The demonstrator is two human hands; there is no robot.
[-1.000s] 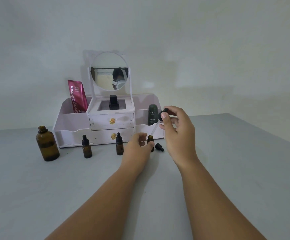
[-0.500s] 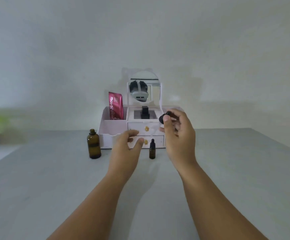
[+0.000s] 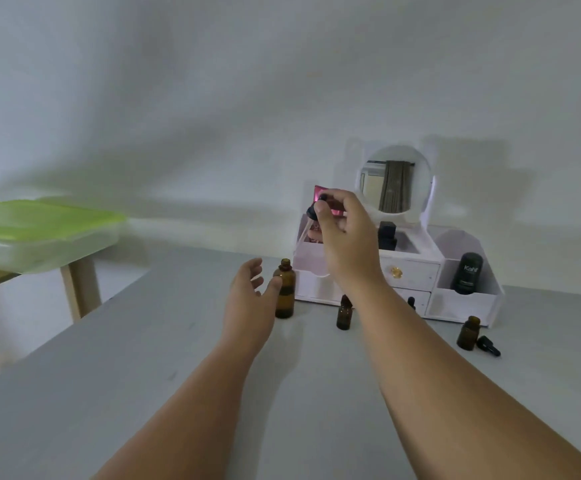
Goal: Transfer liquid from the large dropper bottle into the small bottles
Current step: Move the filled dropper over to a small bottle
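Observation:
The large amber bottle (image 3: 285, 289) stands uncapped on the grey table (image 3: 143, 358). My left hand (image 3: 252, 292) is open right beside it, thumb almost touching its side. My right hand (image 3: 342, 237) is raised above and to the right of the bottle, pinching the black bulb of the dropper (image 3: 315, 211); its clear glass tube slants down to the left. A small capped amber bottle (image 3: 344, 313) stands in front of the organizer. Another small bottle (image 3: 468, 333) stands uncapped at the right with its black dropper cap (image 3: 488, 346) lying beside it. A third small bottle's cap (image 3: 411, 302) peeks out behind my right forearm.
A white cosmetic organizer (image 3: 462, 306) with drawers and a round mirror (image 3: 391, 181) sits against the wall, holding a pink tube (image 3: 330, 199) and a dark Kahf bottle (image 3: 468, 273). A green-topped side table (image 3: 39, 233) stands off the left edge.
The view has swung left, so everything shifted right in frame. My left hand let go of the small bottle and moved over to the large bottle. My right hand carried the dropper leftward, above it.

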